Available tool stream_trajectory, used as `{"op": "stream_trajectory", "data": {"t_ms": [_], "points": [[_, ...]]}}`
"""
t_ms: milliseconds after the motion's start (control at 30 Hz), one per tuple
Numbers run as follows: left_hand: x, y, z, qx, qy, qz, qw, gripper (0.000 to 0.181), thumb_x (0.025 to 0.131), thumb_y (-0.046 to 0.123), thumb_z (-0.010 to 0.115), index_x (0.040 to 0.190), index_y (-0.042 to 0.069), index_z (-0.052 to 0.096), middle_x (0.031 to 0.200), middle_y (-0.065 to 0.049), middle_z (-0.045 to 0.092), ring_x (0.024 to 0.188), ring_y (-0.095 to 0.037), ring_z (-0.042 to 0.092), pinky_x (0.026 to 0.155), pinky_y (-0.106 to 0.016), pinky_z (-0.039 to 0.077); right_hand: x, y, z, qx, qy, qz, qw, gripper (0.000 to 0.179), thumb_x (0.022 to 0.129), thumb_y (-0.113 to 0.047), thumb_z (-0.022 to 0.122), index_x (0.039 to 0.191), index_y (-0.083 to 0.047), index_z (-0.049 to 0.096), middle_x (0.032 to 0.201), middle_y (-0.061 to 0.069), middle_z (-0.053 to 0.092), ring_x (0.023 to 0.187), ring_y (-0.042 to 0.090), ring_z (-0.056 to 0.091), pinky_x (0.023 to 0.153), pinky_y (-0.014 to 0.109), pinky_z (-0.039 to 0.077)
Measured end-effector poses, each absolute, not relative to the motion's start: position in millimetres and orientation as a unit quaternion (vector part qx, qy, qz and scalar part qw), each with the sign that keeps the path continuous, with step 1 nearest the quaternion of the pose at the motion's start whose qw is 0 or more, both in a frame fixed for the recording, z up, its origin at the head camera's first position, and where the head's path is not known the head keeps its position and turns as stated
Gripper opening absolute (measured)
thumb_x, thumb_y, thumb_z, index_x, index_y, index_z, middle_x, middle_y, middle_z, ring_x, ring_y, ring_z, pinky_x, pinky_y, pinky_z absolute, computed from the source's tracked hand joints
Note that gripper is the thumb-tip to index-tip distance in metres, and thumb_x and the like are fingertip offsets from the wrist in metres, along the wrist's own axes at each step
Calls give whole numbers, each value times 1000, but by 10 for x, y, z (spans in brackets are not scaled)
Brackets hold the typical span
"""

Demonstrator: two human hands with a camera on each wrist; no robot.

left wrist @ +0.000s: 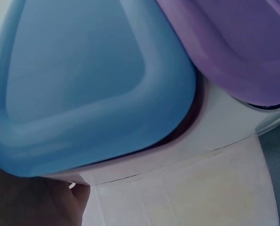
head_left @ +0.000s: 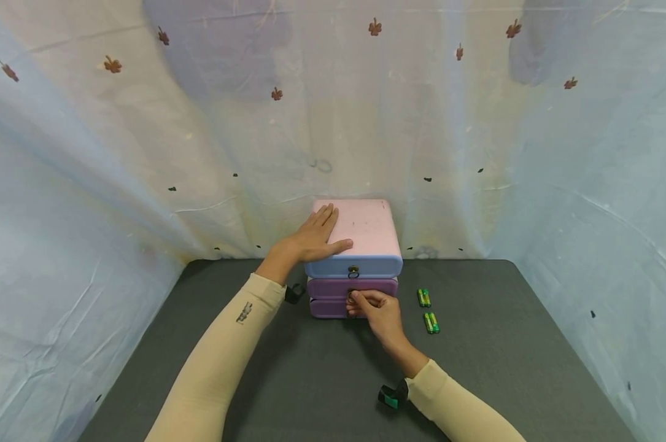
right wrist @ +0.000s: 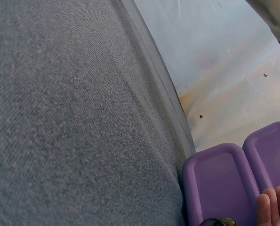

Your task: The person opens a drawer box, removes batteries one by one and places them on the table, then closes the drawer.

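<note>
A small drawer cabinet with a pink top point(head_left: 366, 224) stands at the back of the table. Its top drawer point(head_left: 327, 268) is blue; the middle drawer point(head_left: 326, 287) and the bottom drawer point(head_left: 326, 309) are purple. My left hand point(head_left: 309, 240) lies flat on the pink top, fingers spread toward the back. At the front, my right hand point(head_left: 381, 314) pinches the ring pull of the middle drawer between thumb and fingers. The blue front point(left wrist: 78, 61) fills much of the left wrist view. In the right wrist view, fingers point(right wrist: 274, 207) reach the purple fronts, beside the bottom drawer's knob point(right wrist: 227, 221).
Two pairs of green-and-yellow batteries lie on the dark grey table point(head_left: 487, 368) right of the cabinet, one pair point(head_left: 423, 298) farther back and another pair point(head_left: 431, 323) nearer. A pale curtain point(head_left: 344, 123) with leaf prints hangs behind and along both sides.
</note>
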State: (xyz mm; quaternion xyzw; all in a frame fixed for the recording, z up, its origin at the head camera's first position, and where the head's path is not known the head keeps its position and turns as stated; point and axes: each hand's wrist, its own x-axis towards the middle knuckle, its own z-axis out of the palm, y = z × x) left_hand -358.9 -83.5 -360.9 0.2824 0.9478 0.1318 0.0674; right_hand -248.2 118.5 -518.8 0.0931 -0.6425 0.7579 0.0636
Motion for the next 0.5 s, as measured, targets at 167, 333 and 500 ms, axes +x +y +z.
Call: {"op": "stream_trajectory", "data": {"t_ms": [167, 333, 500], "points": [[-3596, -842, -3604, 288, 947, 126, 65, 99, 108, 66, 39, 171, 6, -9, 180, -12, -14, 166, -26, -14, 134, -44, -8, -2496, 1179, -5200, 95, -640, 760, 67, 21, 104, -8, 73, 110, 11, 78, 101, 30, 78, 82, 32, 81, 77, 46, 67], [-3522, -843, -3555, 292, 946, 128, 57, 99, 109, 65, 39, 171, 3, -6, 180, -16, -11, 166, -28, -11, 135, -45, -6, -2499, 1183, -5203, 94, -641, 759, 68, 23, 103, -10, 74, 109, 12, 78, 100, 31, 78, 81, 34, 81, 76, 46, 67], [-3475, -837, -3527, 291, 946, 134, 53, 99, 109, 64, 41, 171, 2, -3, 180, -17, -9, 167, -28, -10, 135, -45, -5, -2493, 1181, -5191, 89, -644, 757, 67, 23, 103, -11, 74, 109, 10, 79, 99, 29, 79, 80, 33, 81, 76, 47, 67]]}}
